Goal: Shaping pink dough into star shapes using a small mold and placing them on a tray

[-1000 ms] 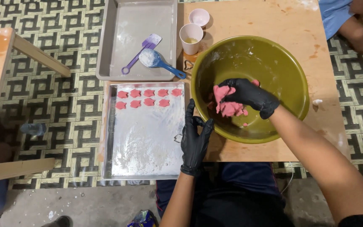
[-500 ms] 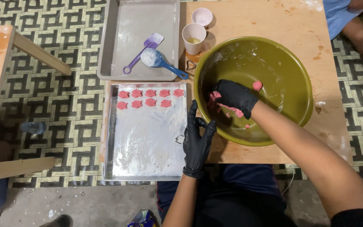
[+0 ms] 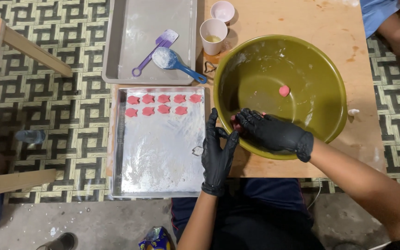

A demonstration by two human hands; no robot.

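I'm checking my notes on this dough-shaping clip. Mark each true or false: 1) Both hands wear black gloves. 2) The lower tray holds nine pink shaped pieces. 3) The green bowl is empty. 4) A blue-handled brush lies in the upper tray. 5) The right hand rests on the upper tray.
1) True: the left hand and right hand are both in black gloves.
2) True: nine pink pieces sit in two rows on the lower tray.
3) False: the green bowl holds a small pink lump.
4) True: the brush lies in the upper tray.
5) False: the right hand is at the bowl's near rim, on pink dough.
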